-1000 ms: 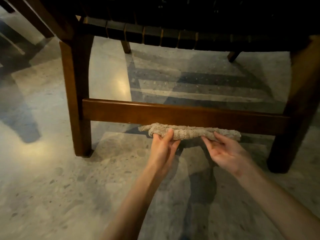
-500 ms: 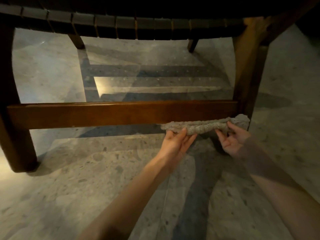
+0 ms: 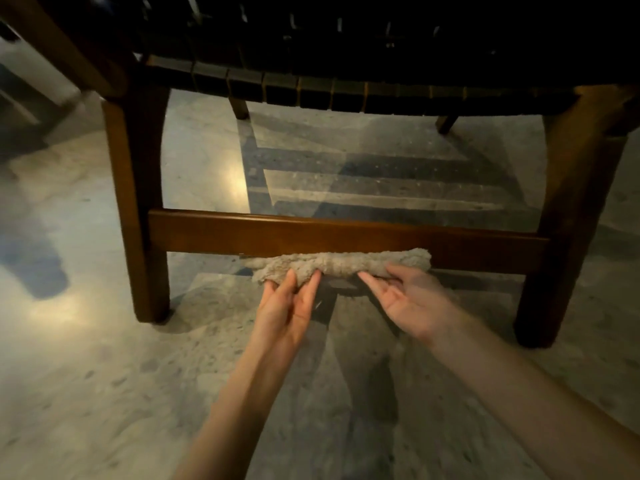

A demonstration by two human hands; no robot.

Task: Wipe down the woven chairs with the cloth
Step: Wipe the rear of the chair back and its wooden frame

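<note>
Woven chair of dark straps and brown wood [image 3: 311,88] stands on the speckled stone floor [image 3: 104,375], and your rolled beige terry cloth [image 3: 346,263] sits along the lower edge of its low wooden crossbar [image 3: 242,233], right of middle. Your left hand [image 3: 287,310] presses straight fingers up into the cloth's left end. Your right hand [image 3: 405,299], palm up with fingers flat, supports the right end.

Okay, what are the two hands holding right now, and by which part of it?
The rolled cloth, pressed up against the chair's lower rail: left hand with straight fingers under its left end, right hand under its right half.
</note>
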